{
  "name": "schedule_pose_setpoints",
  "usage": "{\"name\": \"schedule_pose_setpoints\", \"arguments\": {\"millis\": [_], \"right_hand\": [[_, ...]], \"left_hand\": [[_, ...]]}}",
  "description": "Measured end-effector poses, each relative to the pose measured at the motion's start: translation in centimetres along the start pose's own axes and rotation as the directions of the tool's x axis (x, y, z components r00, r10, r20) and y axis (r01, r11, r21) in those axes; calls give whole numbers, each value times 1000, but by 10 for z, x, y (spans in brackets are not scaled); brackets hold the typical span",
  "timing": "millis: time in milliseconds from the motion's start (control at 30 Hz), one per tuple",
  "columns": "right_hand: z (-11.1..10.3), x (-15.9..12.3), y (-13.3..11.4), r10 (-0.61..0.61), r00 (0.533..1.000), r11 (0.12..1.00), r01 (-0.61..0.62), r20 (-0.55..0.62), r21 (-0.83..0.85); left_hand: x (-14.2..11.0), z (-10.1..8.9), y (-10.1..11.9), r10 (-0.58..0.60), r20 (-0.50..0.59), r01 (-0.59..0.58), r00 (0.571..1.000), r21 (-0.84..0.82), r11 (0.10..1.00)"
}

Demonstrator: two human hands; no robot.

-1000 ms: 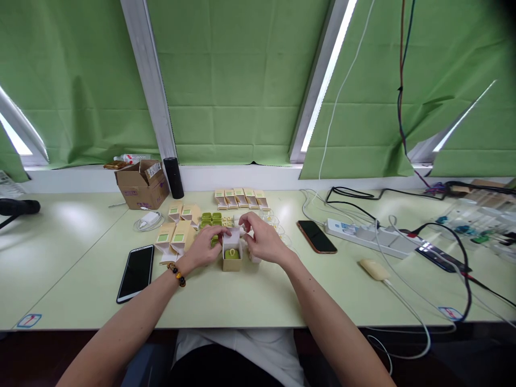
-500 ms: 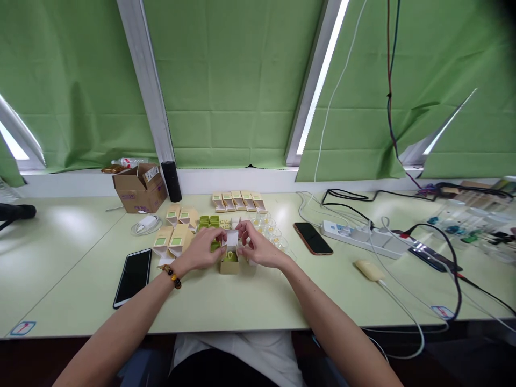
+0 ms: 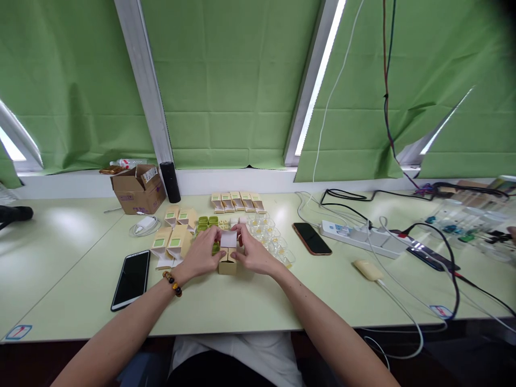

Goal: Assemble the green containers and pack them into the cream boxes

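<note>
In front of me stands a small tan cardboard box (image 3: 228, 266), with its pale lid flap (image 3: 229, 238) still raised at the back. The two side flaps lie folded inward over its top, hiding what is inside. My left hand (image 3: 205, 251) grips the box's left side, thumb at the top edge and fingers by the lid flap. On the other side my right hand (image 3: 253, 252) holds it the same way. Green square containers (image 3: 208, 220) sit just behind my left hand. Clear plastic cups (image 3: 271, 234) are grouped beyond my right hand.
Several folded boxes (image 3: 177, 244) stand at the left, and a row of more (image 3: 237, 202) is farther back. A white-edged phone (image 3: 131, 279) lies left, another phone (image 3: 312, 238) right. A power strip (image 3: 363, 238) with cables and an open carton (image 3: 139, 189) are farther out.
Both side flaps of the small box have been folded in, covering the green item that showed inside. My thumbs have come down onto the box's top edges.
</note>
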State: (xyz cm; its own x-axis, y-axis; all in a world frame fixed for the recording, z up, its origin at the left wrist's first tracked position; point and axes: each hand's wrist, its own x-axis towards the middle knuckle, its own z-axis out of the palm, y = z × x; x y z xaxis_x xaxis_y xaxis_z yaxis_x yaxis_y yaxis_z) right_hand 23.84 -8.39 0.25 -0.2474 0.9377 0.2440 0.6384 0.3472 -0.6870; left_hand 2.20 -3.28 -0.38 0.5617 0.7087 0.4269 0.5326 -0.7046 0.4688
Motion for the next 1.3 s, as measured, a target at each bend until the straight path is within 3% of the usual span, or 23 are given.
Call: {"name": "schedule_pose_setpoints", "arguments": {"millis": [133, 400, 533, 667, 833, 1067, 1300], "right_hand": [[4, -1, 2, -39, 999, 999, 38, -29, -10], [8, -2, 4, -155, 979, 984, 141, -130, -114], [8, -2, 8, -290, 946, 940, 253, -143, -231], [1, -6, 7, -449, 886, 880, 418, -113, -225], [-1, -8, 5, -507, 846, 857, 475, -167, -197], [4, -6, 8, -524, 838, 842, 483, -154, -238], [5, -6, 9, -557, 819, 812, 503, -137, -296]], "left_hand": [[-4, 7, -5, 3, -69, -8, 998, -71, 997], [-4, 5, -6, 114, -53, -113, 992, 15, 993], [-6, 4, -5, 149, -57, -147, 987, 37, 988], [-6, 5, -5, 160, -67, -156, 985, 62, 986], [-7, 0, -1, 190, -81, -185, 978, 71, 980], [-10, -26, -3, 399, 20, -399, 917, 62, 915], [-10, -21, -11, 454, 143, -473, 880, 168, 865]]}}
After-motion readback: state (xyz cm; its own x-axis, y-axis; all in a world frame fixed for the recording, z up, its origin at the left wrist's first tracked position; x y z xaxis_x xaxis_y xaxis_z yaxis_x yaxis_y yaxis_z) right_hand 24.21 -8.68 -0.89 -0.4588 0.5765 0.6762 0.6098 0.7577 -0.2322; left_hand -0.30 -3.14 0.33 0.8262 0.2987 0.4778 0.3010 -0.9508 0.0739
